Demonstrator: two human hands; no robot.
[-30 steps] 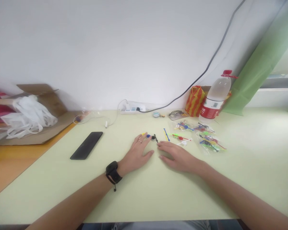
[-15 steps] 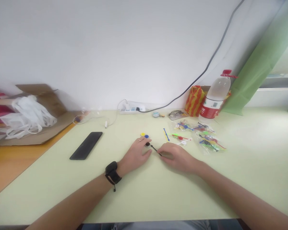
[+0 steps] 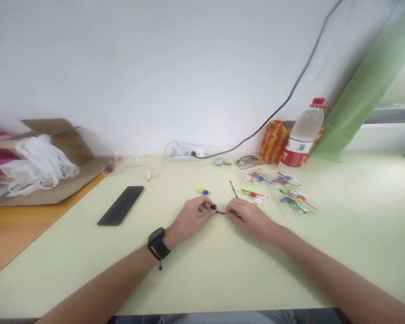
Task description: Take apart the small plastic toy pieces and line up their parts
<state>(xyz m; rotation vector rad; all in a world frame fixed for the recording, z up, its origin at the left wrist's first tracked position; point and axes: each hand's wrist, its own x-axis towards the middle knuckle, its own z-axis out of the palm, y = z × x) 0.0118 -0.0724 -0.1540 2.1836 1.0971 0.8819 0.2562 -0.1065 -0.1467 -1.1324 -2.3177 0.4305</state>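
Between thumb and fingertips, my left hand (image 3: 194, 216) pinches a small black round disc (image 3: 213, 207) just above the pale table. My right hand (image 3: 248, 218) is closed on a thin black arrow-shaped piece (image 3: 221, 213), whose free end points left, close to the disc and my left thumb. Whether arrow and disc touch, I cannot tell. Behind my left hand lie a yellow disc (image 3: 200, 190) and a blue disc (image 3: 205, 192). Beyond my right hand are a blue arrow piece (image 3: 233, 189), a red disc piece (image 3: 253, 195) and a white one (image 3: 257, 201).
Clear bags of coloured arrow pieces (image 3: 293, 200) lie at the right, before a large water bottle (image 3: 299, 139) and a red-yellow bag (image 3: 273, 141). A black phone (image 3: 120, 206) lies at the left. Along the wall sits a power strip (image 3: 184, 153) with cables.
My left fingers have closed round the black disc and picked it up, bringing it slightly right. The black arrow piece has turned to lie nearly level, its free end now by the disc.
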